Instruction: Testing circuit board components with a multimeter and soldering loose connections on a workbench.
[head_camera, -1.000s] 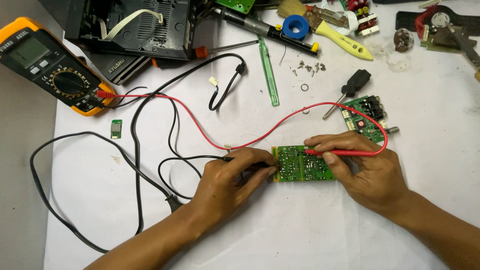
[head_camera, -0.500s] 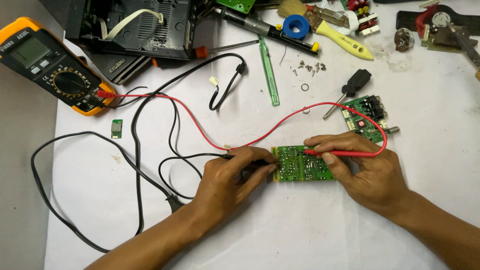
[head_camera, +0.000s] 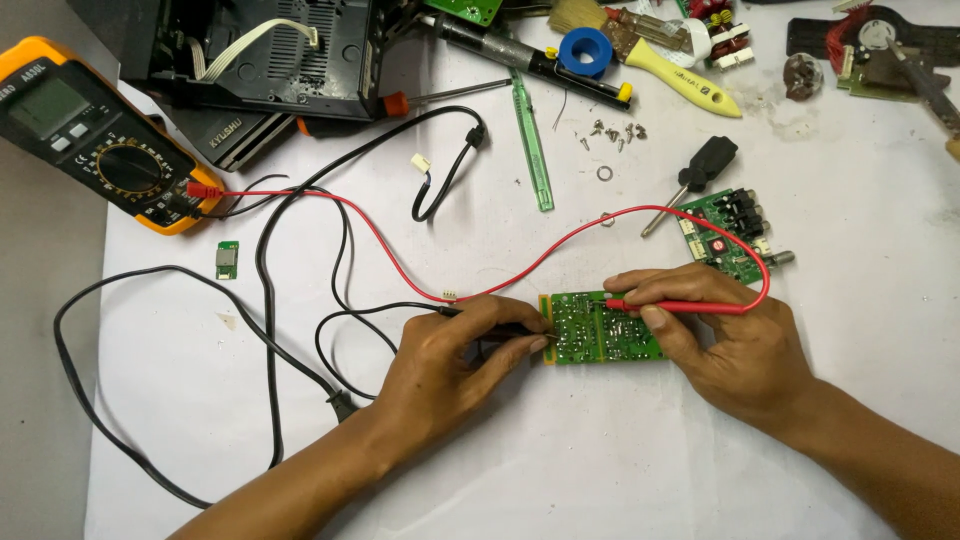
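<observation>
White paper (head_camera: 560, 480) covers our cluttered bench. At centre lies the green circuit board (head_camera: 603, 328). Our left hand (head_camera: 450, 365), at its nine o'clock, pinches the black probe (head_camera: 500, 327); our right hand (head_camera: 735, 335), at three o'clock, clamps the red probe (head_camera: 680, 306) onto it. At ten o'clock sits the orange multimeter (head_camera: 95, 135).

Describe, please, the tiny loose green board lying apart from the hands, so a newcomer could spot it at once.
Start at the yellow-cased multimeter at the far left of the white sheet. Just below its lower right corner lies the tiny green board, alone. Unlike the larger green circuit board between the hands, nothing touches it.
</observation>
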